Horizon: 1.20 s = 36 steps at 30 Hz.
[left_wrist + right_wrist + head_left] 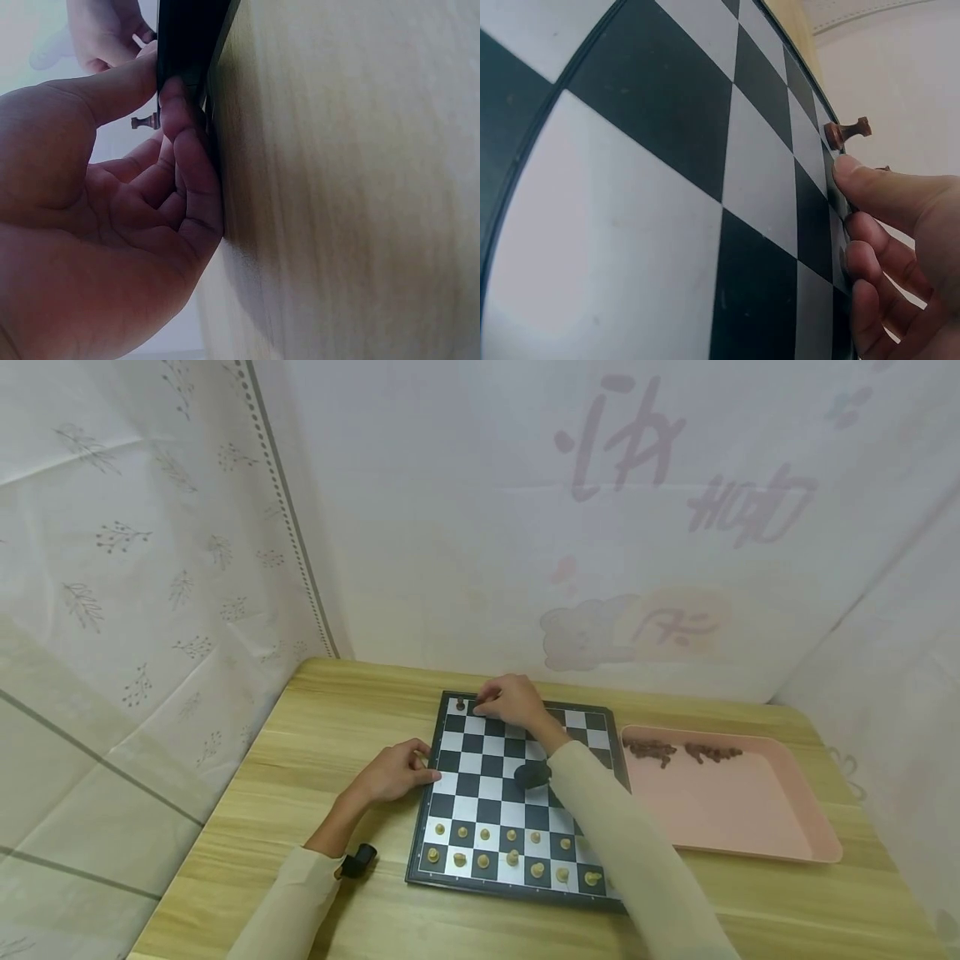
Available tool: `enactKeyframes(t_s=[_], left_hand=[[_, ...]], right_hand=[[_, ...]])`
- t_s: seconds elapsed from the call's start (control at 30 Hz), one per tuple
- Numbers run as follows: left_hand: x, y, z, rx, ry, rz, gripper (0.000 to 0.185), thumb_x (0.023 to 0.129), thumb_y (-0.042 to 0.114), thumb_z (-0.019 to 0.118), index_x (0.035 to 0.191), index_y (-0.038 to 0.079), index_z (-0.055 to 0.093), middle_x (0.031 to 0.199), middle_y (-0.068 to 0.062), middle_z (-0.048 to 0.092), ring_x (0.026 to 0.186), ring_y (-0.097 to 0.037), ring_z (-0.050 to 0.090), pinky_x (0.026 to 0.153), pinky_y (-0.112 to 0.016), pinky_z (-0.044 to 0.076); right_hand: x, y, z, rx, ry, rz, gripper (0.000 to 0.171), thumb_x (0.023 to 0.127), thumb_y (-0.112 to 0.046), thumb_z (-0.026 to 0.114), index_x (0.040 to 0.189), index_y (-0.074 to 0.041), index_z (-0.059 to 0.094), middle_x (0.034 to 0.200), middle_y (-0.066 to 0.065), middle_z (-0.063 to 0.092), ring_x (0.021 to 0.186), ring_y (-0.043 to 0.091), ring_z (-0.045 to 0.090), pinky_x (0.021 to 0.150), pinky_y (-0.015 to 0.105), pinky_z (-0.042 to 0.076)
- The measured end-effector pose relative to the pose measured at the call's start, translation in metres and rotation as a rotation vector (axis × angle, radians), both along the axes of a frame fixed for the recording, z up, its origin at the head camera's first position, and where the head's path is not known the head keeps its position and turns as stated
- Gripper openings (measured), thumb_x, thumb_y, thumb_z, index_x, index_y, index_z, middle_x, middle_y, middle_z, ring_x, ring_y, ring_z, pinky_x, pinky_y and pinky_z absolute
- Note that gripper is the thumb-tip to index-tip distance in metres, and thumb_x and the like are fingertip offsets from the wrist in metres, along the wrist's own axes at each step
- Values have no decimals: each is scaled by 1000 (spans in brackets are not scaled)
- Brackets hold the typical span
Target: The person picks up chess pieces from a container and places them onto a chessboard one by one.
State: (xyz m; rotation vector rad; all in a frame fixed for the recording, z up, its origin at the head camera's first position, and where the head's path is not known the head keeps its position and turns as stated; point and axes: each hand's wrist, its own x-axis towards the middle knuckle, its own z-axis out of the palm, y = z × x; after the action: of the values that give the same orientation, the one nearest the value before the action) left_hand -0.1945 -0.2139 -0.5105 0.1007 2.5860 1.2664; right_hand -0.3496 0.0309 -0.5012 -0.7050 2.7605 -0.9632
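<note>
A black-and-white chessboard (491,766) lies on the table. At its left edge, my left hand (393,771) grips the rim, with the thumb on top and curled fingers (196,169) against the side. My right hand (510,700) is over the far row, beside a dark rook (461,703) standing in the far left corner. Thumb and fingers there pinch a dark chess piece (885,169); only a bit of it shows behind the thumb, so I cannot tell its kind. Two rows of light chess pieces (484,834) stand along the near side.
A pink tray (727,810) sits right of the board, with two groups of dark chess pieces (651,750) lying near its far side. The wooden table (360,702) ends at a white printed curtain (450,527). My right forearm (622,818) crosses the board's right part.
</note>
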Motion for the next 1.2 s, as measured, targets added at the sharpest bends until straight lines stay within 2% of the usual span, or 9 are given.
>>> enactKeyframes(t_s=[0.23,0.37,0.53,0.7,0.83,1.03,1.2], left_hand=[[-1,3,-1,-4,0,-4,38,100,16,84,128,-2,67,84,-2,69,75,-18,59,72,-33,46],[-2,4,0,-3,-3,-6,38,100,17,84,129,-2,67,84,-2,69,75,-17,59,72,-33,46],[-2,4,1,-11,1,-9,38,100,17,84,128,-2,67,84,-3,69,75,-18,59,72,-33,46],[-2,3,1,-16,3,-11,38,100,16,84,129,-3,67,85,-3,69,75,-18,60,72,-33,46],[0,1,1,-21,7,-15,39,100,16,83,129,-4,66,86,-4,69,76,-19,60,71,-33,47],[1,-1,-1,-16,1,-13,40,100,16,83,130,-5,66,84,-3,69,74,-19,59,70,-33,46],[0,-2,-1,-13,5,-20,41,100,15,83,131,-6,66,85,-3,69,74,-18,59,70,-33,46]], right_hand=[[4,0,1,25,-4,-44,21,92,-28,93,103,-13,83,96,0,77,90,21,68,82,41,54],[4,3,2,20,-18,-36,22,91,-26,94,104,-13,82,94,-1,76,89,20,67,82,40,53],[5,10,9,22,-32,-6,30,89,-26,96,111,-11,81,98,1,76,93,22,67,87,42,54],[10,21,18,21,-67,-18,41,90,-29,94,122,-8,79,106,5,77,101,25,69,92,46,56],[12,33,25,21,-78,-15,45,91,-31,93,125,-6,77,110,7,77,105,28,71,94,48,56],[16,60,36,-11,-51,-17,40,92,-28,91,121,-4,78,110,9,77,106,31,72,90,49,58],[17,94,35,-49,-11,-79,40,91,-36,91,117,-7,81,109,6,78,105,31,71,89,51,58]])
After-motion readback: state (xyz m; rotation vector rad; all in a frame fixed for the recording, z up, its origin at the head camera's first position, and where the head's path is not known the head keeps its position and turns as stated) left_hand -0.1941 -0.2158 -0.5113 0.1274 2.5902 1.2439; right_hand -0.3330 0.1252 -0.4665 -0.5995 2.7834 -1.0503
